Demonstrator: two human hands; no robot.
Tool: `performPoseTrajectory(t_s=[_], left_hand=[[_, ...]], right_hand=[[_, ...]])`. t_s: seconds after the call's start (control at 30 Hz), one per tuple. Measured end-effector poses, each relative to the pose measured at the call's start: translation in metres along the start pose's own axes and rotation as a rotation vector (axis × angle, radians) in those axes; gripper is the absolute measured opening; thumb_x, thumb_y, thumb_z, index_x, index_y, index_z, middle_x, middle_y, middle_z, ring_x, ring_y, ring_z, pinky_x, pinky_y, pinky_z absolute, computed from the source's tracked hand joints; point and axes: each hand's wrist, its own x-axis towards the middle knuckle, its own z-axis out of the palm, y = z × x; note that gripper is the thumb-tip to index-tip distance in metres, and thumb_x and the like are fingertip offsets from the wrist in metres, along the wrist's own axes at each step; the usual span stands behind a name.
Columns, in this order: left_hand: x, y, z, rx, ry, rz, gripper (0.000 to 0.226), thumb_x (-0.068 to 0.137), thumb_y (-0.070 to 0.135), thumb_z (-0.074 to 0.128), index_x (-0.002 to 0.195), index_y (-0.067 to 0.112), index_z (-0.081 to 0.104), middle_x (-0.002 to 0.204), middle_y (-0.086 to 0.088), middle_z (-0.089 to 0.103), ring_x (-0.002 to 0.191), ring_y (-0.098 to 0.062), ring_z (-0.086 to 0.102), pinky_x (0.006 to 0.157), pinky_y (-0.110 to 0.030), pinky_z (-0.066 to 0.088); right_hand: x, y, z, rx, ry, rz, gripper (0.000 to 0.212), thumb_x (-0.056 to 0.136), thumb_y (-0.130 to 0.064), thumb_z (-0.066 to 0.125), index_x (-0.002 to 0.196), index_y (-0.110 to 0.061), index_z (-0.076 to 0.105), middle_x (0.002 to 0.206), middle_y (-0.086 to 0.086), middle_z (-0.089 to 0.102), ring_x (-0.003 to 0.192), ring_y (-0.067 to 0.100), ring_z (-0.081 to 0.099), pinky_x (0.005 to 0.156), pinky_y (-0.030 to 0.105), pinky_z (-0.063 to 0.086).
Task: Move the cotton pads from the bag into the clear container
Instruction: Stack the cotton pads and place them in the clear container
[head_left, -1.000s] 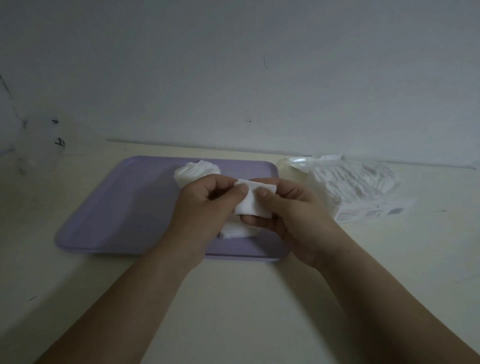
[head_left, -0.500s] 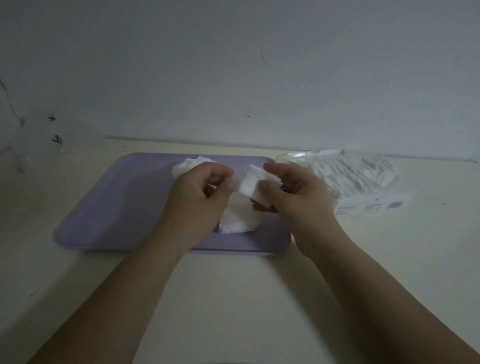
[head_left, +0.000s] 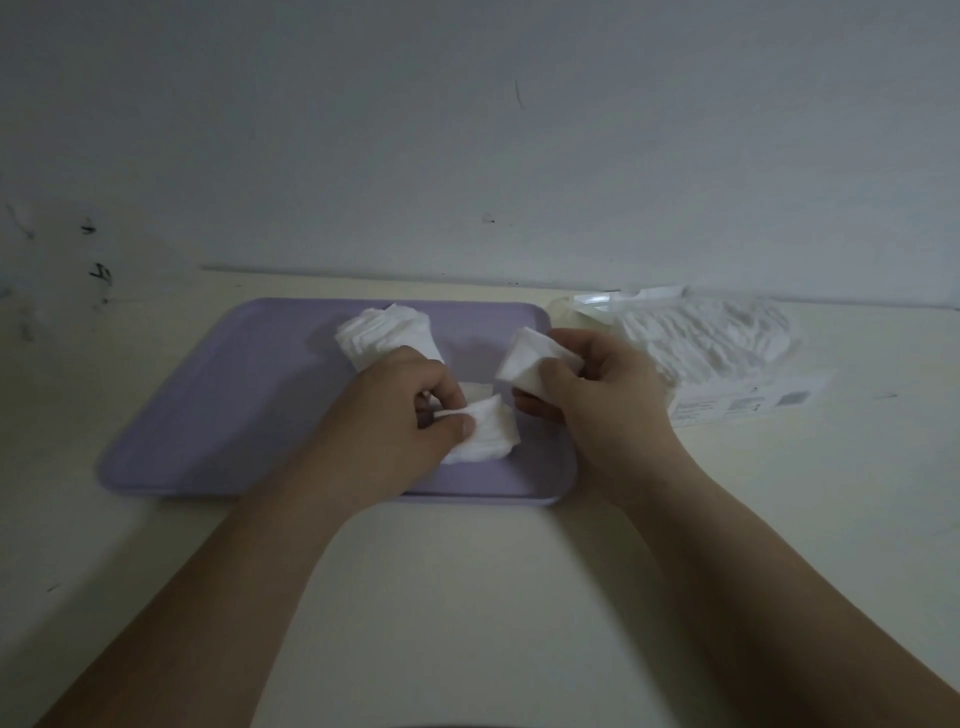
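Setting: a pale table (head_left: 467, 597) stands against a plain wall (head_left: 467, 130). The light is dim and the wall carries a few dark marks.
Tray: a lilac tray (head_left: 208, 415) lies flat on the table close to the wall, under both hands.
Left hand: the left hand (head_left: 400, 415) is held over the middle of the tray. Its fingers are curled round a bundle of cotton pads (head_left: 387, 338).
Bundle: its far end fans out past the knuckles toward the wall, above the tray's back half.
Lower wad: a lower wad (head_left: 483, 436) of white padding shows at the thumb side of the left hand, low over the tray, with the thumb tip pressed onto it. The hand covers the join, so it cannot be told whether this wad belongs to the bundle.
Right hand: the right hand (head_left: 597, 400) is over the tray's right edge. It pinches a single pad (head_left: 530, 358) between the thumb and curled fingers.
Single pad: it is square, white and tilted, held above the tray and apart from the padding in the left hand.
Bag: the bag (head_left: 717, 343) lies on its side on the table just right of the tray, by the wall. It is packed with a row of white pads and has crumpled clear film at the end nearest the tray. A label strip runs along its near side, with print too small to read.
Forearms: both are bare and reach in from the bottom edge.
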Motion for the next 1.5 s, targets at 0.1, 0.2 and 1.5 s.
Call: performPoseTrajectory(t_s=[0.1, 0.2, 1.5], left_hand=[[0.001, 0.004, -0.005, -0.144, 0.085, -0.034, 0.015, 0.079, 0.032, 0.082, 0.078, 0.027, 0.068, 0.086, -0.004, 0.069, 0.074, -0.012, 0.061, 0.07, -0.025, 0.047], [0.001, 0.012, -0.014, -0.472, 0.099, -0.052, 0.014, 0.089, 0.007, 0.078, 0.083, 0.016, 0.069, 0.077, -0.009, 0.073, 0.063, -0.007, 0.059, 0.063, -0.019, 0.045], [0.002, 0.006, 0.0, -0.223, 0.047, -0.093, 0.029, 0.074, 0.024, 0.093, 0.088, 0.024, 0.068, 0.076, 0.006, 0.063, 0.058, -0.001, 0.052, 0.063, -0.025, 0.05]], right_hand=[[0.001, 0.002, -0.001, -0.005, -0.002, 0.007, 0.027, 0.093, 0.003, 0.068, 0.12, -0.004, 0.071, 0.102, 0.015, 0.077, 0.09, 0.025, 0.079, 0.075, 0.037, 0.066], [-0.002, 0.0, -0.002, 0.026, -0.026, 0.019, 0.026, 0.09, 0.002, 0.076, 0.115, -0.004, 0.073, 0.099, 0.015, 0.08, 0.091, 0.027, 0.078, 0.077, 0.039, 0.065], [-0.006, -0.008, 0.0, -0.218, -0.111, -0.131, 0.027, 0.094, -0.008, 0.075, 0.113, -0.026, 0.071, 0.099, 0.027, 0.073, 0.087, 0.031, 0.076, 0.072, 0.036, 0.063]])
